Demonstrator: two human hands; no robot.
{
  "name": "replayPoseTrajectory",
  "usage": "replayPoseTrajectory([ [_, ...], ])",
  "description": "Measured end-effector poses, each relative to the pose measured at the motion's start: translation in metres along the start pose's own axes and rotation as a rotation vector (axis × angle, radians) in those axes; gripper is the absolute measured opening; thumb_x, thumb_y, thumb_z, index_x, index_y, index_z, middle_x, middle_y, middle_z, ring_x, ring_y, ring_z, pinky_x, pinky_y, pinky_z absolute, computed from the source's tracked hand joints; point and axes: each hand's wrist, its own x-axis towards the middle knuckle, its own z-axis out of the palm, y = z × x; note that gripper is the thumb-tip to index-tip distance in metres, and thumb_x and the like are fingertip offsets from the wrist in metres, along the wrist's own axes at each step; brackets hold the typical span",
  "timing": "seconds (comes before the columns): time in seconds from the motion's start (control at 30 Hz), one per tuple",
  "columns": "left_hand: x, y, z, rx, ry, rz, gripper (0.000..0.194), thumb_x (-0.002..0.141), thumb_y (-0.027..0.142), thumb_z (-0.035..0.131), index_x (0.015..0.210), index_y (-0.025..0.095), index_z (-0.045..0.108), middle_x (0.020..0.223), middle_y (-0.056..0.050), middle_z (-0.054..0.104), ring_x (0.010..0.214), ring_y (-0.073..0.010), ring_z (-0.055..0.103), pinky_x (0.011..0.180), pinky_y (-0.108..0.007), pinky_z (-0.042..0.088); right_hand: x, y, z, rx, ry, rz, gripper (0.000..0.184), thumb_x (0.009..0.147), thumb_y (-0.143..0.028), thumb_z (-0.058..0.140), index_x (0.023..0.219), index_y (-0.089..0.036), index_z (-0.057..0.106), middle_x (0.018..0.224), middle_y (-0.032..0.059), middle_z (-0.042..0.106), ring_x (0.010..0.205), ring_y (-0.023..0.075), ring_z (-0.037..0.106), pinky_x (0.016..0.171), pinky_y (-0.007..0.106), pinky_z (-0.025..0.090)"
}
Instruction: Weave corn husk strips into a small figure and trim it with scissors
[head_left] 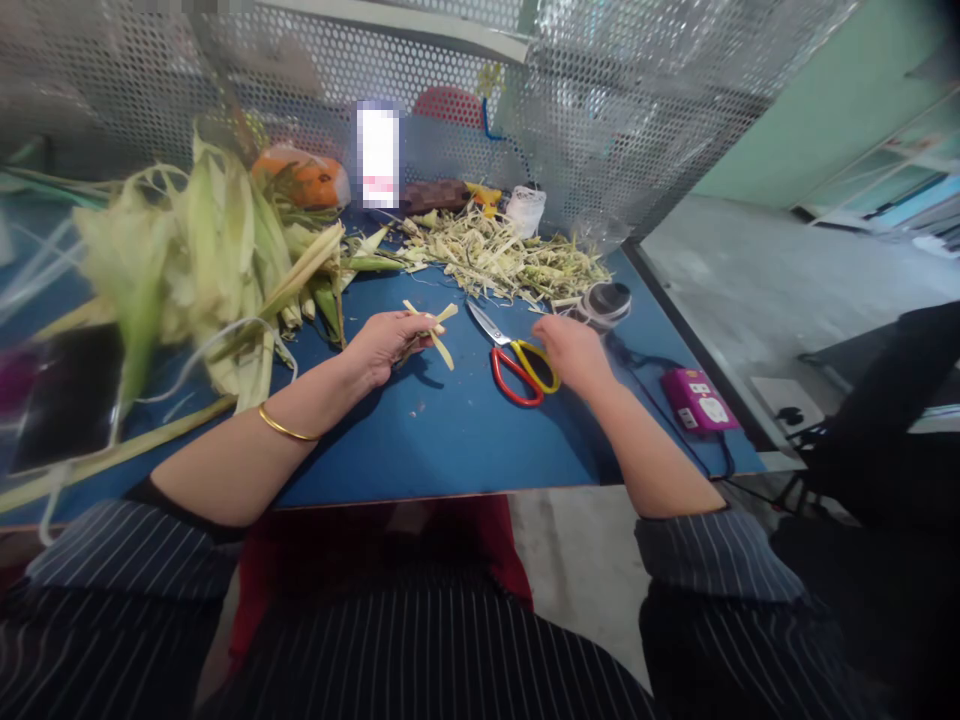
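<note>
My left hand (394,340) pinches a few pale strips of corn husk (444,345), which cross one another at the fingertips. My right hand (574,350) is closed, its fingers curled just beside the scissors; anything within them is hidden. The scissors (514,365) lie on the blue table with blades slightly apart, one handle loop red and the other yellow. Just behind my right hand sits a dark-topped roll (607,303), perhaps thread. A loose heap of cut husk scraps (510,260) spreads along the back of the table.
A big bundle of corn husks (202,240) fills the left side, near a dark tablet-like screen (71,395) and a white cable. A purple power socket box (697,400) stands at the right edge. Behind, a perforated metal panel (600,130) rises, with an orange bag (300,178) before it.
</note>
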Motion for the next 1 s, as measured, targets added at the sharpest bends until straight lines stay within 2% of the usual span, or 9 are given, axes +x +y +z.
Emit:
replayPoseTrajectory([
  [0.1, 0.000, -0.001, 0.000, -0.006, -0.001, 0.008, 0.020, 0.058, 0.018, 0.086, 0.065, 0.018, 0.067, 0.056, 0.004, 0.060, 0.052, -0.0071, 0.054, 0.082, -0.025, 0.053, -0.025, -0.012, 0.003, 0.031, 0.001, -0.035, 0.028, 0.094, -0.016, 0.039, 0.100, -0.014, 0.066, 0.095, 0.0128, 0.073, 0.091, 0.0248, 0.066, 0.082, 0.033, 0.047],
  [0.23, 0.001, -0.002, 0.001, -0.009, 0.007, 0.000, 0.020, 0.059, 0.017, 0.086, 0.065, 0.018, 0.067, 0.062, 0.004, 0.064, 0.053, -0.0046, 0.054, 0.079, -0.022, 0.052, -0.064, -0.025, -0.002, 0.117, 0.054, -0.075, 0.026, 0.096, -0.017, 0.042, 0.108, -0.014, 0.064, 0.109, 0.0145, 0.074, 0.100, 0.0254, 0.068, 0.089, 0.037, 0.050],
  [0.4, 0.006, -0.004, -0.002, -0.016, -0.002, 0.002, 0.026, 0.054, 0.019, 0.089, 0.067, 0.017, 0.066, 0.069, 0.001, 0.068, 0.062, -0.0077, 0.060, 0.075, -0.021, 0.053, -0.111, -0.048, -0.013, 0.153, 0.252, -0.216, 0.022, 0.096, -0.016, 0.047, 0.114, -0.017, 0.060, 0.104, 0.0125, 0.074, 0.091, 0.0230, 0.068, 0.082, 0.037, 0.054],
  [0.47, 0.006, -0.003, -0.004, -0.018, -0.013, -0.009, 0.027, 0.054, 0.019, 0.089, 0.069, 0.017, 0.066, 0.071, 0.000, 0.068, 0.064, -0.0085, 0.061, 0.072, -0.021, 0.054, -0.122, -0.060, -0.013, 0.159, 0.274, -0.287, 0.024, 0.094, -0.012, 0.051, 0.116, -0.016, 0.058, 0.095, 0.0111, 0.074, 0.082, 0.0217, 0.065, 0.077, 0.035, 0.054],
  [0.53, 0.004, -0.002, -0.004, -0.025, -0.038, -0.045, 0.026, 0.056, 0.020, 0.087, 0.073, 0.016, 0.067, 0.074, -0.001, 0.069, 0.065, -0.0090, 0.062, 0.070, -0.022, 0.055, -0.126, -0.070, -0.010, 0.140, 0.330, -0.350, 0.023, 0.092, -0.010, 0.052, 0.114, -0.015, 0.058, 0.087, 0.0091, 0.072, 0.075, 0.0206, 0.061, 0.071, 0.034, 0.052],
  [0.63, -0.004, -0.001, -0.001, -0.023, -0.109, -0.108, 0.023, 0.062, 0.022, 0.083, 0.077, 0.014, 0.069, 0.079, -0.003, 0.070, 0.067, -0.0095, 0.062, 0.068, -0.022, 0.057, -0.121, -0.084, -0.001, 0.099, 0.376, -0.377, 0.021, 0.092, -0.008, 0.051, 0.112, -0.012, 0.059, 0.086, 0.0096, 0.071, 0.074, 0.0200, 0.059, 0.071, 0.034, 0.050],
  [0.73, -0.016, -0.001, 0.005, 0.011, -0.232, -0.201, 0.016, 0.069, 0.024, 0.079, 0.079, 0.014, 0.071, 0.083, -0.005, 0.072, 0.070, -0.0109, 0.065, 0.061, -0.019, 0.056, -0.112, -0.098, 0.006, 0.074, 0.358, -0.391, 0.022, 0.094, -0.008, 0.048, 0.111, -0.009, 0.060, 0.083, 0.0095, 0.070, 0.074, 0.0199, 0.057, 0.070, 0.033, 0.048],
  [0.83, -0.023, 0.000, 0.010, 0.022, -0.376, -0.310, 0.011, 0.074, 0.022, 0.074, 0.081, 0.013, 0.073, 0.096, -0.009, 0.075, 0.080, -0.0134, 0.070, 0.051, -0.014, 0.051, -0.103, -0.117, 0.009, 0.067, 0.344, -0.449, 0.022, 0.095, -0.009, 0.045, 0.110, -0.008, 0.062, 0.076, 0.0069, 0.065, 0.071, 0.0195, 0.052, 0.069, 0.033, 0.044],
  [1.0, -0.020, -0.003, 0.006, 0.054, -0.544, -0.441, 0.016, 0.076, 0.017, 0.069, 0.090, 0.012, 0.076, 0.100, -0.014, 0.076, 0.080, -0.0151, 0.072, 0.043, -0.012, 0.045, -0.087, -0.144, 0.012, 0.034, 0.279, -0.589, 0.024, 0.098, -0.012, 0.042, 0.098, -0.012, 0.066, 0.073, 0.0052, 0.061, 0.072, 0.0189, 0.051, 0.071, 0.033, 0.042],
])
